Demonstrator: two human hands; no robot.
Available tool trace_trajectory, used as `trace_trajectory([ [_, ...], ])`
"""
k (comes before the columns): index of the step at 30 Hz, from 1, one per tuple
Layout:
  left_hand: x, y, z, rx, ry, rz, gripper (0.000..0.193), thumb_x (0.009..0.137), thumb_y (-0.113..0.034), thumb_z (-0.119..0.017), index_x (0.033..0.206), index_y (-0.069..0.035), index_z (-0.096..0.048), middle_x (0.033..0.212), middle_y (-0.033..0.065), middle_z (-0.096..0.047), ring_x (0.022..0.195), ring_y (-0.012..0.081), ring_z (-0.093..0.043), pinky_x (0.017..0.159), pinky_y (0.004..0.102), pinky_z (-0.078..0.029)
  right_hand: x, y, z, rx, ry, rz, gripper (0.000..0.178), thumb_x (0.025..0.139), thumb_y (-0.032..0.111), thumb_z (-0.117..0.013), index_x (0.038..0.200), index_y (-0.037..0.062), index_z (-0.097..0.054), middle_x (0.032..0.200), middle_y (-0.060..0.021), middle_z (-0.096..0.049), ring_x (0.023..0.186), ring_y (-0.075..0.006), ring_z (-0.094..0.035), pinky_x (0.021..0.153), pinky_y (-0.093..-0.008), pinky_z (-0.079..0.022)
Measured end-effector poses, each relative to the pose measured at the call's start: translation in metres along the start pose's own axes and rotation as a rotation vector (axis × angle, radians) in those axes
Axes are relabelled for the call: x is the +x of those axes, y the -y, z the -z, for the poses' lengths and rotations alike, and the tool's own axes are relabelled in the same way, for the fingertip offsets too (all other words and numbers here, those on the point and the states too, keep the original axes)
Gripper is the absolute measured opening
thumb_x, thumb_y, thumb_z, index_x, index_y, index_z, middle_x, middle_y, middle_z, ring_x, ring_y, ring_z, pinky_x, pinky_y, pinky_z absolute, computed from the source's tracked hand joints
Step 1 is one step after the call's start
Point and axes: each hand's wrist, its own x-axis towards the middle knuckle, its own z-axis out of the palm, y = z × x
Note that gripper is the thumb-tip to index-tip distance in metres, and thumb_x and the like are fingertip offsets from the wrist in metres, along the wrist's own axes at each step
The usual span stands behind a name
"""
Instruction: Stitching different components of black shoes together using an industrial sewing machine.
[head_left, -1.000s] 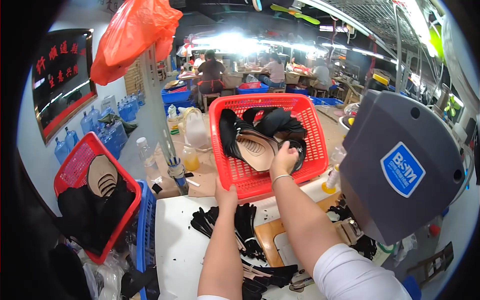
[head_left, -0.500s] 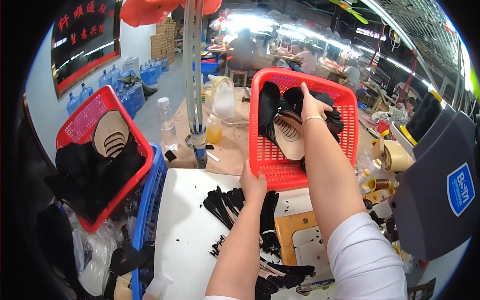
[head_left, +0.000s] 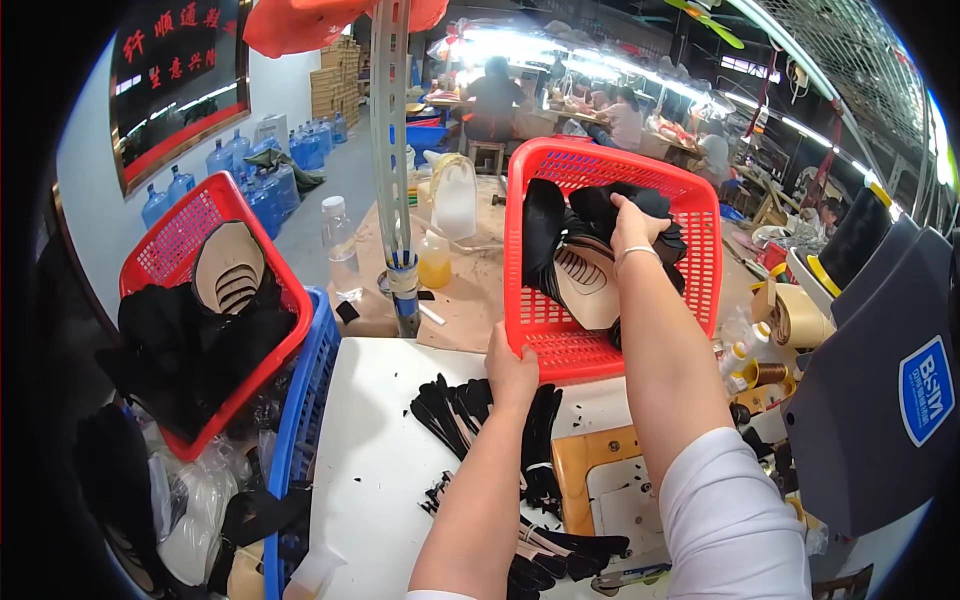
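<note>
A red plastic basket [head_left: 612, 367] stands tilted toward me at the far edge of the white table [head_left: 370, 420]. My left hand [head_left: 512, 370] is closed on its near left corner, thumb over the rim. Inside the basket lie black shoe pieces [head_left: 543, 215] and a beige slotted piece [head_left: 590, 285]. My right hand [head_left: 638, 232] reaches in, its fingers closed around part of the black bundle [head_left: 655, 202]. Bundles of black strips [head_left: 540, 440] lie on the table below my forearms.
At the left, a second red basket [head_left: 285, 345] of black pieces sits by a blue crate [head_left: 300, 410]. A metal post [head_left: 392, 150] rises beyond the table. A dark machine head [head_left: 860, 400] and thread spools [head_left: 760, 335] stand at the right. People sit at benches farther back.
My right hand has moved slightly down and its fingers have closed on the black pieces. My left hand keeps its grip on the basket. The whole view has shifted a little.
</note>
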Motion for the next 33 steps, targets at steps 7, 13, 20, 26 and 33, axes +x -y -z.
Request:
trace_trajectory([
  [7, 0.008, 0.004, 0.002, 0.008, 0.022, -0.034, 0.04, 0.073, 0.003, -0.052, 0.112, -0.005, -0.046, 0.101, 0.0193, -0.059, 0.096, 0.0335, -0.058, 0.082, 0.0376, -0.045, -0.064, -0.001, 0.027, 0.457, -0.013, 0.298, 0.098, 0.064, 0.008, -0.077, 0.137, -0.0031, -0.012, 0.129, -0.0162, -0.038, 0.112, -0.0244, -0.044, 0.096, -0.0325, -0.036],
  [13, 0.014, 0.015, -0.004, -0.011, 0.075, -0.047, 0.041, 0.072, 0.0, -0.054, 0.112, -0.004, -0.045, 0.103, 0.0195, -0.056, 0.099, 0.0366, -0.053, 0.084, 0.0411, -0.042, -0.166, 0.026, 0.065, -0.039, 0.271, 0.722, 0.101, 0.062, 0.02, -0.079, 0.137, -0.001, -0.014, 0.129, -0.0208, -0.036, 0.114, -0.0286, -0.043, 0.097, -0.0333, -0.034],
  [20, 0.015, 0.025, -0.002, 0.092, 0.034, -0.195, 0.044, 0.074, -0.009, -0.058, 0.115, -0.005, -0.045, 0.106, 0.019, -0.055, 0.101, 0.0356, -0.052, 0.088, 0.0411, -0.04, -0.235, 0.001, 0.107, 0.167, 0.72, 1.197, 0.098, 0.059, 0.019, -0.081, 0.131, -0.0052, -0.02, 0.115, -0.0199, -0.045, 0.102, -0.0308, -0.051, 0.088, -0.0353, -0.041],
  [26, 0.007, 0.019, -0.001, 0.146, -0.057, -0.243, 0.043, 0.074, -0.009, -0.059, 0.115, -0.006, -0.046, 0.105, 0.0175, -0.056, 0.1, 0.0336, -0.053, 0.087, 0.0399, -0.041, -0.266, -0.038, 0.128, 0.079, 0.826, 1.064, 0.101, 0.049, 0.035, -0.083, 0.125, -0.0055, -0.03, 0.112, -0.0148, -0.049, 0.092, -0.0292, -0.051, 0.092, -0.0476, -0.026],
  [33, 0.009, 0.018, -0.007, 0.151, -0.048, -0.213, 0.043, 0.074, -0.01, -0.06, 0.114, -0.008, -0.047, 0.103, 0.0158, -0.057, 0.099, 0.0313, -0.054, 0.087, 0.0386, -0.041, -0.263, -0.025, 0.144, -0.008, 1.174, 0.535, 0.104, 0.057, 0.011, -0.075, 0.139, 0.0039, -0.01, 0.133, -0.013, -0.033, 0.122, -0.0242, -0.036, 0.102, -0.0359, -0.029],
])
